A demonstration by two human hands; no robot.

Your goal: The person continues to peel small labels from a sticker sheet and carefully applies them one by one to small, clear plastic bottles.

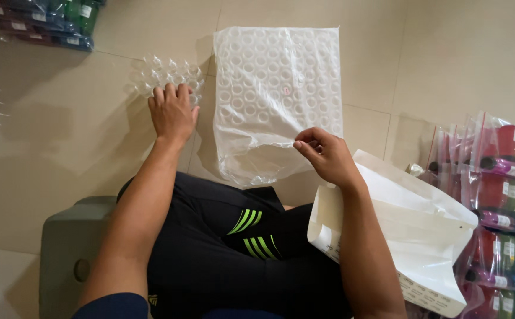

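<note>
Our right hand (328, 156) pinches the open edge of the plastic bag (278, 94) on the floor (458, 53). Farther out, our left hand (173, 112) rests flat on the clear tray (166, 74). This looks like the bagging step; next calls for a wider mouth.

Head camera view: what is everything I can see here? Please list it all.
clear plastic bag of clear blister trays: one, see-through white, on the floor tiles ahead.
loose blister tray: one, clear, floor, left of the bag.
white paper bag: one, white, by the right knee.
packs of small coloured bottles: several, red, green, purple, blue, far right.
more bottle packs: a few, blue and green, top left corner.
grey stool: one, grey, under the person.
floor tiles: beige.
black shorts: green stripes.
left hand: flat on the loose tray.
right hand: pinching the plastic bag's open edge.
</note>
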